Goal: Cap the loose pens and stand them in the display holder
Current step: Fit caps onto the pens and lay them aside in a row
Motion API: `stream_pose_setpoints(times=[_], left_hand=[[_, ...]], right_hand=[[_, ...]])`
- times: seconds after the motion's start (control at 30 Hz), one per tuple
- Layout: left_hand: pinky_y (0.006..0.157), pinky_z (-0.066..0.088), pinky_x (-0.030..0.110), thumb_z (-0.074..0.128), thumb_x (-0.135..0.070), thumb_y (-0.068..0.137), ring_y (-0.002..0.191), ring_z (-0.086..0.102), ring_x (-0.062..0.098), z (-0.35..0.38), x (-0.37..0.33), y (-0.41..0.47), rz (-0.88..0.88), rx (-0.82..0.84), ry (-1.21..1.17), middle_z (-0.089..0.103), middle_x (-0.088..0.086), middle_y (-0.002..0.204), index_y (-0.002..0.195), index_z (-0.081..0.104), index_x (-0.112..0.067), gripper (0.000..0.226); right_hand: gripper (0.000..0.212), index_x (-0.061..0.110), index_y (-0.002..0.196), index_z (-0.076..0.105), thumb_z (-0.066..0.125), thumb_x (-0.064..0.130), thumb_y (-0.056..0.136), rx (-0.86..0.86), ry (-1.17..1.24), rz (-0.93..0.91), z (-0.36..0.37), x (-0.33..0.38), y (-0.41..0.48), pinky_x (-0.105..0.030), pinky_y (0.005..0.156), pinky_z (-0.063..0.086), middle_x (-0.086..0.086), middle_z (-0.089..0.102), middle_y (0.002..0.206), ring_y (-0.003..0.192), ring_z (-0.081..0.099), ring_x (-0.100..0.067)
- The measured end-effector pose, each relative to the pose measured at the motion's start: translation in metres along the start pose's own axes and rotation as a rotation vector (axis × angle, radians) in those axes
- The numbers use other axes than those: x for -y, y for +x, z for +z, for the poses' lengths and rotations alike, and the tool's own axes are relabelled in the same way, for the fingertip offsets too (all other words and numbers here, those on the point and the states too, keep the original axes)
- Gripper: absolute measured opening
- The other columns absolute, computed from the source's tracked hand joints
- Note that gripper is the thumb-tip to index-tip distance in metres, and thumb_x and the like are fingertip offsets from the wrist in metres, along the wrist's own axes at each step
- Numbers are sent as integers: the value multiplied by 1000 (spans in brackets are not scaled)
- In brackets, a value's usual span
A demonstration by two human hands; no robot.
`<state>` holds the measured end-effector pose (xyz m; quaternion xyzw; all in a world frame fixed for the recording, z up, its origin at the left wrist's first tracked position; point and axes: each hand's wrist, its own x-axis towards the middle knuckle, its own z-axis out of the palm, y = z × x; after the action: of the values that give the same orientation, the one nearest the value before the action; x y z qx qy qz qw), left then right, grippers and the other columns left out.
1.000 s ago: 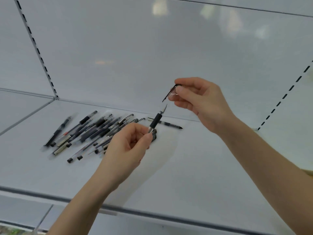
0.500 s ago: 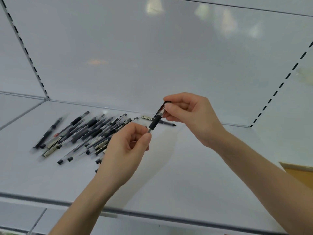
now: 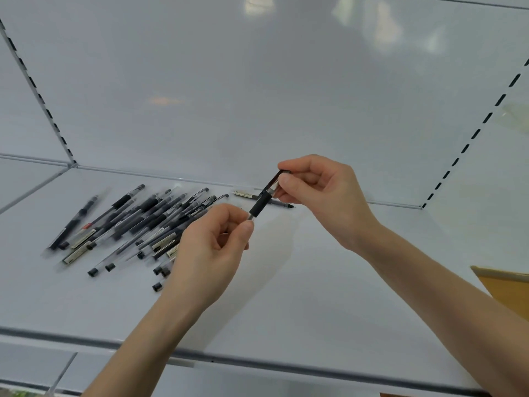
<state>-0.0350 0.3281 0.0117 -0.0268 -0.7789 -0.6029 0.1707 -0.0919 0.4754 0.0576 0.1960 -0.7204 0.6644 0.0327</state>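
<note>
The left hand (image 3: 206,253) pinches the lower barrel of a pen (image 3: 259,206) between thumb and fingertips, above the middle of the shelf (image 3: 315,296); the right hand (image 3: 323,196), fingers curled, pinches the cap (image 3: 273,184), which sits over the pen's upper end; a pile (image 3: 137,222) of pens lies on the left part of the shelf; one more pen lies near its back edge.

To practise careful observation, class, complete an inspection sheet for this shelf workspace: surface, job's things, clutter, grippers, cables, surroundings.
Surface: white metal shelf.
Job's things: clear pen with black grip, clear cap with black clip over its tip; heap of loose black pens at left; display holder not seen.
Clutter: nothing seen.
Grippers: left hand pinches the barrel; right hand pinches the cap.
Cables: nothing seen.
Surroundings: white back panel, slotted uprights, brown cardboard edge at right.
</note>
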Motion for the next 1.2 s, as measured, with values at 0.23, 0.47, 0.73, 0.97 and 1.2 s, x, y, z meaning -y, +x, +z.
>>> stream_pose_setpoints(times=[0.23, 0.47, 0.73, 0.97, 1.2], left_hand=[[47, 35, 10, 58, -12, 85, 54, 50, 12, 5, 0, 3, 52, -3, 155, 58, -3, 55, 73, 57, -20, 15], [54, 34, 18, 58, -21, 84, 65, 50, 13, 0, 15, 7, 108, -100, 581, 56, 1, 73, 78, 64, -13, 12], [66, 38, 30, 55, -29, 87, 86, 53, 24, -5, 27, -3, 44, 39, 901, 55, 5, 91, 93, 66, -9, 24], [67, 45, 32, 52, -28, 82, 79, 62, 35, -15, 20, 13, 243, -82, 876, 63, 15, 88, 93, 67, -3, 32], [55, 51, 39, 54, -22, 83, 54, 62, 31, -20, 13, 39, 493, -6, 1159, 64, 10, 63, 83, 66, -5, 20]], right_hand=[[16, 11, 90, 62, 54, -2, 87, 40, -36, 2, -8, -8, 0, -16, 65, 54, -3, 68, 73, 63, 66, -4], [17, 16, 105, 62, 53, 12, 91, 118, -345, 88, -29, -26, 35, -19, 75, 52, -1, 68, 87, 75, 65, -7], [20, 5, 101, 65, 57, 16, 87, 285, -1021, 41, -23, -74, 62, -36, 89, 45, -10, 66, 102, 96, 58, -24], [14, 9, 94, 67, 57, 15, 87, 252, -953, -57, -24, -60, 61, -23, 80, 42, -7, 65, 94, 84, 56, -14], [10, 14, 91, 70, 62, 16, 85, 461, -680, -130, -6, -16, 39, -14, 75, 42, 4, 67, 88, 79, 56, 0]])
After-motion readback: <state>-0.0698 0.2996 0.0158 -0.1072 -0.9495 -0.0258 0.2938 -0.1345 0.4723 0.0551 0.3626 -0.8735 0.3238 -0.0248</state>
